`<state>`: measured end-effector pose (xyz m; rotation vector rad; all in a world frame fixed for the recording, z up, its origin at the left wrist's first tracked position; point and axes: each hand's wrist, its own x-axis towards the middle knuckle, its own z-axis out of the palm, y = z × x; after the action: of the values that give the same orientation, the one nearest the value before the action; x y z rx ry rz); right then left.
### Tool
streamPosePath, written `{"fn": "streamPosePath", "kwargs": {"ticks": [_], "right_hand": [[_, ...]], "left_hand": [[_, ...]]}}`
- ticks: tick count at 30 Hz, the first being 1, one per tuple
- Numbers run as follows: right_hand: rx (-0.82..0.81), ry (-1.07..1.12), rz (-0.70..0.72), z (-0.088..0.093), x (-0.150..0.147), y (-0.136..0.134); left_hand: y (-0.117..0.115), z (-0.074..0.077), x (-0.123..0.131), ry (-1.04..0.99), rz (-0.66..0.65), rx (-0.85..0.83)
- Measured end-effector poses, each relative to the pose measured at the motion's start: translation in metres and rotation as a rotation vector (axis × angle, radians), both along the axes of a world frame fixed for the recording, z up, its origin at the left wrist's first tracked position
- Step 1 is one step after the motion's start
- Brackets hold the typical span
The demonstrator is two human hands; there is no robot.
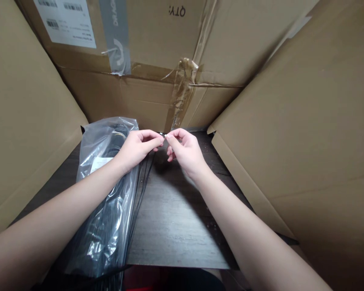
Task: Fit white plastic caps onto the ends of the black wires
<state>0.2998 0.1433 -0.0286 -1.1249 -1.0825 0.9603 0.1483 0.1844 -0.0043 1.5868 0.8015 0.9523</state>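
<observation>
Near the middle, my left hand (139,145) and my right hand (185,149) meet fingertip to fingertip, each with thumb and forefinger pinched. Between them shows a tiny black and white cable end (161,134), too small to make out fully. Below my left hand, several thin black cables (142,190) run down toward the table's front edge. A clear plastic bag (109,226) of coiled black cables lies under my left forearm, with a white label (100,163) partly covered by that arm.
A dark wood-grain table (170,230) lies beneath my hands. A large taped cardboard box (151,44) stands at the back. Cardboard panels rise on the left (24,113) and the right (306,133), hemming in the work area.
</observation>
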Motion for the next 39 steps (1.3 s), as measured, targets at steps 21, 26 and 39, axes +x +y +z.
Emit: {"fn": "streamPosePath", "kwargs": {"ticks": [21,26,39], "right_hand": [[0.000,0.032,0.061,0.0020,0.0034,0.0007],[-0.027,0.022,0.038,0.0000,0.0050,0.0010],[-0.003,0.076,-0.031,0.0022,0.0032,-0.0009]], "left_hand": [[0.0046,-0.0064,-0.0011,0.057,-0.032,0.001],[0.0024,-0.0041,-0.0008,0.108,-0.043,0.032],[0.0031,-0.0060,0.0003,0.154,-0.044,-0.002]]}}
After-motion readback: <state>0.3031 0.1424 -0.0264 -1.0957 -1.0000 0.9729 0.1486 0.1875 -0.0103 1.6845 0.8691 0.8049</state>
